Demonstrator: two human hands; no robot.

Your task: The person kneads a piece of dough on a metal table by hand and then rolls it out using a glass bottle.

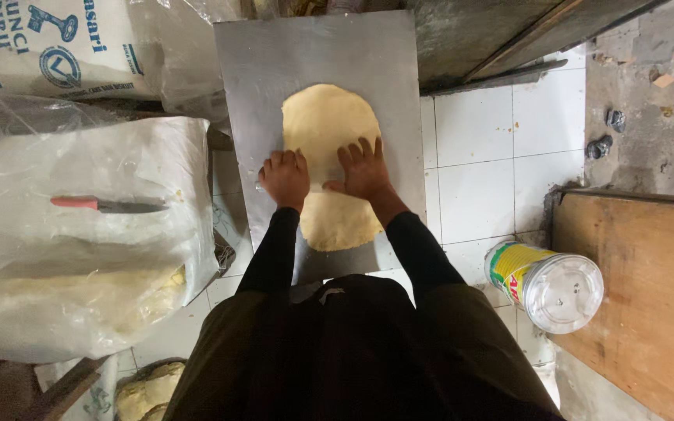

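While pressing flat dough (329, 125) mid-sheet (251, 86), left hand (285, 178) curled, right hand (363, 170) spread open; knife (107, 205) on plastic bag (79, 265) beyond left edge, tin (544, 284) beyond right.

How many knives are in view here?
1. A knife with a red handle lies on the plastic-covered mound at the left, away from both hands pressing the dough. Others may be hidden under the plastic.

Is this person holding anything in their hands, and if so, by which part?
Nothing is gripped. The left hand and the right hand lie flat, palms down, on the middle of the yellow dough sheet.
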